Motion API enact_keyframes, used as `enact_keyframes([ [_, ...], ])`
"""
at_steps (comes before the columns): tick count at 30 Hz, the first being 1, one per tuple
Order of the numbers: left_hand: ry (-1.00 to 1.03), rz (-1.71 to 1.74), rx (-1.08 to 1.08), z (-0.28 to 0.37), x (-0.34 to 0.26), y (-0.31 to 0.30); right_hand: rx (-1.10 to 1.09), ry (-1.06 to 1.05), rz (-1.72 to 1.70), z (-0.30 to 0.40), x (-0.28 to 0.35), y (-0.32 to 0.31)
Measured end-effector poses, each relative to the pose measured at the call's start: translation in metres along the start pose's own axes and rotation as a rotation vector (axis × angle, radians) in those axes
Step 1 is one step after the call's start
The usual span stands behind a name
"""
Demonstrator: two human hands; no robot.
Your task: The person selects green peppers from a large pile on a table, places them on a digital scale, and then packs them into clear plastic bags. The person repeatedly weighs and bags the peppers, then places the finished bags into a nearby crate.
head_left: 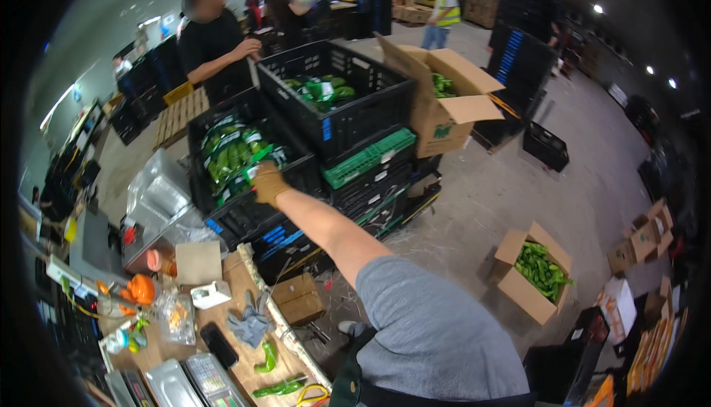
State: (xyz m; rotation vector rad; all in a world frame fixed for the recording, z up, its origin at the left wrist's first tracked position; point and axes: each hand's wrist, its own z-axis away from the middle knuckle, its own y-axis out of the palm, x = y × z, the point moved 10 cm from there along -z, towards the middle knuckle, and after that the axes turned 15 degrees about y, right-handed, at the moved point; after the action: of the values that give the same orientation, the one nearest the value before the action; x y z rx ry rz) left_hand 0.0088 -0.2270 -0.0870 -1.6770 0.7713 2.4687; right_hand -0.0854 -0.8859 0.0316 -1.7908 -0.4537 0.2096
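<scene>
My right hand [269,183], in a tan work glove, reaches over the near side of a black plastic crate [261,210] and grips a green-and-white printed plastic bag [254,171] of green vegetables. Other bagged green vegetables [230,154], perhaps peppers or cucumbers, fill part of that crate. Behind it stands a taller black crate [361,115] with more green bags [322,89]. My left hand is out of view.
A workbench [239,273] at lower left holds scales [208,379], a phone [219,345], grey gloves [248,318] and loose green peppers [268,357]. An open carton of peppers [539,271] sits on the floor; another carton [444,123] stands beside the crates. A co-worker [214,46] stands behind them.
</scene>
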Motion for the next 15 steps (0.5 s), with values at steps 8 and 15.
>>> enact_keyframes([
  [8, -0.005, 0.024, 0.069, -0.01, -0.007, -0.011, -0.347, 0.099, -0.381, 0.012, 0.008, -0.025],
  [15, 0.241, 0.263, -0.211, 0.082, -0.062, -0.07, -0.076, -0.135, -0.097, 0.043, 0.055, -0.024],
])
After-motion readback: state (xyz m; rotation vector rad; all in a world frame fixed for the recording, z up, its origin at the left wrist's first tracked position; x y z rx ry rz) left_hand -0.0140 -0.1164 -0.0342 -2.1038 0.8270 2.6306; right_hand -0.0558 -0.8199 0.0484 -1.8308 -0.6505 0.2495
